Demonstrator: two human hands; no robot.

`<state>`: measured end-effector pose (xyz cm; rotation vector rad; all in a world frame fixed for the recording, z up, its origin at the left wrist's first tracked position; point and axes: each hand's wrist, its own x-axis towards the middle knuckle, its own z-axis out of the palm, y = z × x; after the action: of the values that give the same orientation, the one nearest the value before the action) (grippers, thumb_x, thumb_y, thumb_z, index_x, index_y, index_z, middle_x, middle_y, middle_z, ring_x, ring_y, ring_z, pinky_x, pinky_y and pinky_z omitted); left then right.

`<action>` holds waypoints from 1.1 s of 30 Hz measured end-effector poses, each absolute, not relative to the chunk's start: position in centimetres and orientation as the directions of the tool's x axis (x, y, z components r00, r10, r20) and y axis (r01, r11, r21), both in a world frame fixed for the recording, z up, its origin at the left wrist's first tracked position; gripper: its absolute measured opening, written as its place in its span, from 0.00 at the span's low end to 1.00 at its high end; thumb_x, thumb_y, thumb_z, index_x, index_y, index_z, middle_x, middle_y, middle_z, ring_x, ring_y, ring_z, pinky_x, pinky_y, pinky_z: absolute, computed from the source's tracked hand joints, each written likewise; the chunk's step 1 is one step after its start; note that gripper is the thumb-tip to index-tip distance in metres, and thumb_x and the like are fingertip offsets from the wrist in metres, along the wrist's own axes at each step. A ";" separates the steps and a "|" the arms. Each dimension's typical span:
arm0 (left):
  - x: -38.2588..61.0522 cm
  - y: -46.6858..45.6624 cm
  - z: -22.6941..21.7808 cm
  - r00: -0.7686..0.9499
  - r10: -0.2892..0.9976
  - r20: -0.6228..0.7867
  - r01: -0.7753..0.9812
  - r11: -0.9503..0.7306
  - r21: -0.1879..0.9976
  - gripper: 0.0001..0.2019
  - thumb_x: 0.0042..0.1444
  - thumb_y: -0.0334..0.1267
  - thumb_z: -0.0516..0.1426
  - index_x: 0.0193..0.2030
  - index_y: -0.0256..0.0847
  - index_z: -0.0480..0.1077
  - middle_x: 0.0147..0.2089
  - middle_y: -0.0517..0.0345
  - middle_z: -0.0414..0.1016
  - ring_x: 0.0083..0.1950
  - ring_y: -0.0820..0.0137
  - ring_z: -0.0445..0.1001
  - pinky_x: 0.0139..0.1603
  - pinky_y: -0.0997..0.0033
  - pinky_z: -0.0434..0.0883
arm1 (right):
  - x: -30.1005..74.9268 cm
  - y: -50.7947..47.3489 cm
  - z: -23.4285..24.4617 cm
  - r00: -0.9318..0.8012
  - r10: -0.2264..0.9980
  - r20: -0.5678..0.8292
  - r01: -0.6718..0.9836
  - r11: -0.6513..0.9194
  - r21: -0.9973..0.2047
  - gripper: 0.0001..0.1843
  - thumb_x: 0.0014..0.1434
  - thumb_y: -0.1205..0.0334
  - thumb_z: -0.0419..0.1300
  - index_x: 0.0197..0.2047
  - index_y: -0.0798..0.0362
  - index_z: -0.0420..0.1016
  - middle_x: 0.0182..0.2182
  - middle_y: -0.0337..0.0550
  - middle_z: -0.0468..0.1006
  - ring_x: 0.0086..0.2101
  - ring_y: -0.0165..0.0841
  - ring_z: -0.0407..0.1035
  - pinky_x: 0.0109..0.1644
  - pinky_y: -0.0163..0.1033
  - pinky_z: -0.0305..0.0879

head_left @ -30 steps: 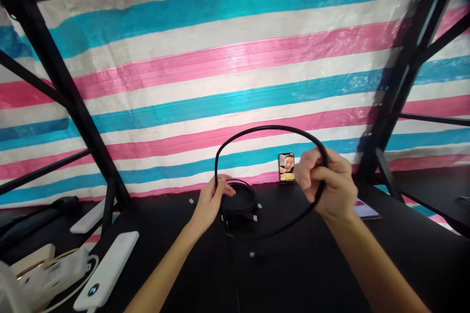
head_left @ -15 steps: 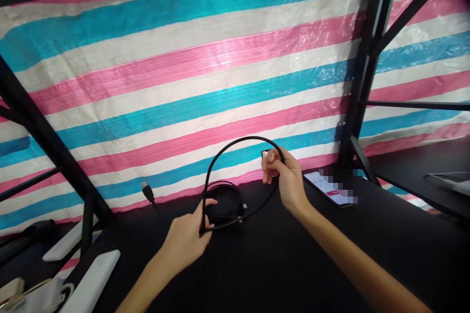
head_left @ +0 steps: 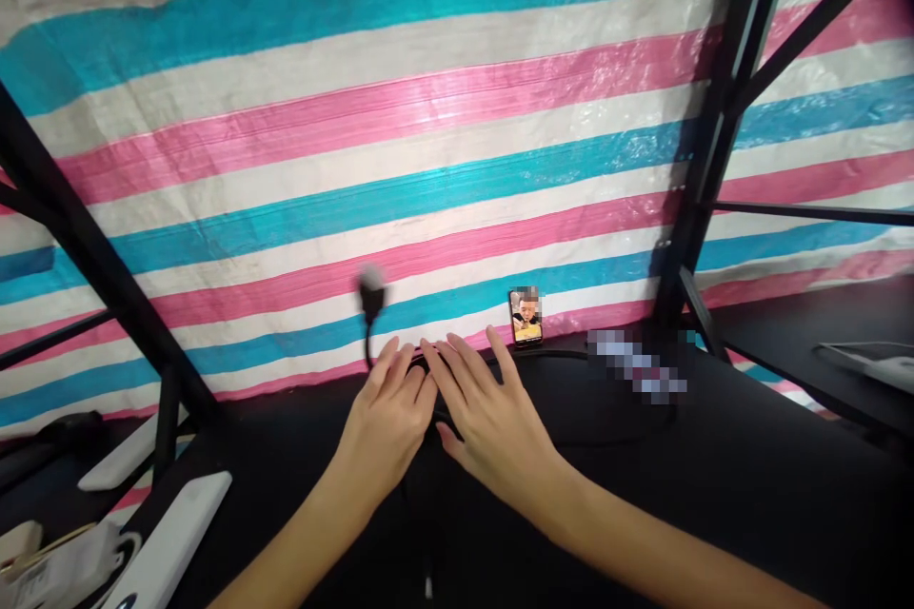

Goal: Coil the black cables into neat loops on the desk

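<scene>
A black cable is between my two hands over the dark tabletop, and its blurred plug (head_left: 371,293) sticks up above my left hand. My left hand (head_left: 389,419) has its fingers curled over the cable near that plug. Right against it, my right hand (head_left: 492,419) lies over the cable with fingers stretched and apart, its thumb low beside the other hand. Part of the black cable (head_left: 564,355) arcs out to the right along the tabletop. Most of the coil is hidden beneath my hands. A small metal connector tip (head_left: 428,585) shows at the bottom.
A small phone (head_left: 526,317) stands upright at the back, playing a picture. Another phone (head_left: 635,366), blurred out, lies to the right. White long pieces (head_left: 175,542) and a white adapter (head_left: 64,576) are at left. Black frame posts (head_left: 696,171) rise before a striped sheet (head_left: 428,95).
My hands have come together at the middle; before, they held a wide cable loop apart. The plug has moved right and up. The cable now spreads to the right, and the standing phone is uncovered.
</scene>
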<state>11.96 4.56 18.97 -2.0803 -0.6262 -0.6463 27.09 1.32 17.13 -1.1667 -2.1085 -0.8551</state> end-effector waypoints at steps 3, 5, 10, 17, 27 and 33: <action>11.6 4.7 17.9 0.720 0.045 0.692 0.627 -0.471 -0.621 0.15 0.59 0.25 0.47 0.40 0.37 0.74 0.45 0.50 0.78 0.55 0.64 0.71 0.66 0.66 0.48 | 26.9 2.9 15.9 -0.420 0.521 0.743 0.882 0.427 0.199 0.29 0.53 0.63 0.62 0.58 0.60 0.64 0.45 0.51 0.75 0.47 0.45 0.66 0.64 0.58 0.47; 11.0 5.1 16.8 0.688 -0.001 0.726 0.644 -0.461 -0.611 0.13 0.60 0.26 0.49 0.43 0.39 0.74 0.51 0.52 0.76 0.58 0.66 0.69 0.68 0.69 0.43 | 26.8 3.4 15.7 -0.414 0.510 0.754 0.875 0.452 0.175 0.18 0.56 0.65 0.58 0.51 0.57 0.68 0.40 0.49 0.77 0.41 0.43 0.69 0.57 0.54 0.57; 9.5 6.3 14.2 0.528 -0.133 0.839 0.698 -0.496 -0.517 0.29 0.52 0.22 0.59 0.59 0.48 0.63 0.64 0.51 0.62 0.68 0.60 0.55 0.65 0.61 0.58 | 26.3 3.2 17.7 -0.247 0.681 0.689 0.834 0.512 -0.208 0.14 0.59 0.71 0.50 0.48 0.58 0.65 0.33 0.48 0.78 0.33 0.39 0.72 0.40 0.43 0.65; 7.2 5.4 14.1 0.392 0.639 0.662 0.704 -0.671 0.231 0.12 0.61 0.39 0.53 0.30 0.41 0.74 0.24 0.60 0.76 0.27 0.68 0.76 0.30 0.73 0.72 | 28.2 2.9 20.1 -0.287 0.860 0.422 0.619 0.503 -0.603 0.21 0.67 0.67 0.43 0.62 0.55 0.55 0.33 0.44 0.77 0.32 0.35 0.72 0.36 0.37 0.64; 5.8 3.2 17.5 0.057 0.482 0.874 0.800 -0.547 0.249 0.13 0.55 0.47 0.60 0.43 0.44 0.73 0.30 0.59 0.74 0.37 0.65 0.73 0.43 0.67 0.68 | 28.8 1.2 21.2 -0.560 0.767 0.314 0.561 0.629 -0.538 0.16 0.64 0.56 0.56 0.53 0.51 0.71 0.33 0.39 0.76 0.32 0.31 0.69 0.37 0.35 0.62; 5.6 3.0 18.9 0.273 0.715 0.644 0.599 -0.650 0.468 0.13 0.57 0.45 0.56 0.43 0.43 0.75 0.49 0.51 0.74 0.52 0.59 0.72 0.51 0.61 0.67 | 28.3 0.6 20.7 -0.599 0.636 0.487 0.423 0.767 -0.483 0.13 0.65 0.62 0.55 0.53 0.51 0.71 0.45 0.41 0.77 0.44 0.32 0.69 0.51 0.38 0.61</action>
<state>5.61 2.96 18.94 -2.6084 -1.3559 -1.4411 28.34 0.64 20.72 -0.7865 -2.2983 0.4207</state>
